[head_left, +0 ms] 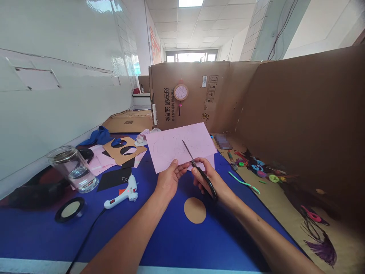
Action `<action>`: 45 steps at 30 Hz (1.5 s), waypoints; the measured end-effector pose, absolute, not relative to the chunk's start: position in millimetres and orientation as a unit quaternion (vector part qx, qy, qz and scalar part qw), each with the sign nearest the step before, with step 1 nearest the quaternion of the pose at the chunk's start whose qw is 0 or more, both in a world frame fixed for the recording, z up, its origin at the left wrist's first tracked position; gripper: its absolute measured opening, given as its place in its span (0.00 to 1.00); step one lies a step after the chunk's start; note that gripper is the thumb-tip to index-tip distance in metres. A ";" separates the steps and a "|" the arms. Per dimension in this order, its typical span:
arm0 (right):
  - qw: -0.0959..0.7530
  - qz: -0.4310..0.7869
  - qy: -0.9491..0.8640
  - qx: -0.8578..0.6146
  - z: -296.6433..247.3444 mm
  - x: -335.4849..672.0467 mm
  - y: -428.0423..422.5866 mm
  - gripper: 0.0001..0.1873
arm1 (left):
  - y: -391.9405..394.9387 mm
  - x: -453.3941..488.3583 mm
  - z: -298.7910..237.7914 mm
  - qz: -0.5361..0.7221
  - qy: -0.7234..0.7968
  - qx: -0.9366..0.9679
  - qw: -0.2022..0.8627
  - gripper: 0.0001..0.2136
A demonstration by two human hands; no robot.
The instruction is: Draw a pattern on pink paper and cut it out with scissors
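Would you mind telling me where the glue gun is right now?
In the head view, the white glue gun lies on the blue table, left of the left hand, just right of the glass jar.

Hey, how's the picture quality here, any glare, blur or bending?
Head view: the ceiling light is blown out and glares on the glossy wall; the wide lens stretches the cardboard wall; a patch beside the pink paper is pixelated; paper and scissors are sharp.

Sheet [176,144] was over mid-table [176,243] w/ scissors [199,171] at its near edge; disc [195,210] nearer, on table; glue gun [122,194] left of disc, jar [74,167] further left; box [194,95] far behind sheet; craft bits [261,169] right.
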State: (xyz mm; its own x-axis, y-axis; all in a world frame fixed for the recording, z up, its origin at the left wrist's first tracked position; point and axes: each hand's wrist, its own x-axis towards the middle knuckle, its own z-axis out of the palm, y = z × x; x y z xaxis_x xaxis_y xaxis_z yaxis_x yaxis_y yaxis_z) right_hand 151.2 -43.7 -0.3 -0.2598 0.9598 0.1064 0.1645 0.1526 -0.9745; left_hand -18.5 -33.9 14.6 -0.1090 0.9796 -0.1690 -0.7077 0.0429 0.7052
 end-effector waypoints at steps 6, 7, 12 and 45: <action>0.400 0.505 -0.624 -0.442 11.9 152.5 -47.4 0.54 | -33.3 -18.5 13.5 0.659 0.348 0.199 0.636 0.03; 0.402 0.509 -0.620 -0.441 13.0 152.6 -48.0 0.54 | -33.2 -18.4 13.1 0.658 0.348 0.201 0.637 0.03; 0.420 0.516 -0.607 -0.435 11.2 153.0 -47.4 0.46 | -35.2 -16.1 10.9 0.654 0.331 0.219 0.644 0.05; 0.466 0.470 -0.633 -0.400 2.1 149.9 -43.7 0.32 | -41.5 -10.0 7.1 0.629 0.313 0.235 0.671 0.10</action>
State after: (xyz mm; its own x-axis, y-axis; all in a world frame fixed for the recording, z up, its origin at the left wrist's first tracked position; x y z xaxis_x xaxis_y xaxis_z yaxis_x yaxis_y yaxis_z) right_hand 149.9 -43.7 2.1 -0.2443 0.9458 0.2139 0.0680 0.2368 -0.9692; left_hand -10.0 -41.5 7.1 0.0119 0.9921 -0.1245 -0.6972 0.0975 0.7103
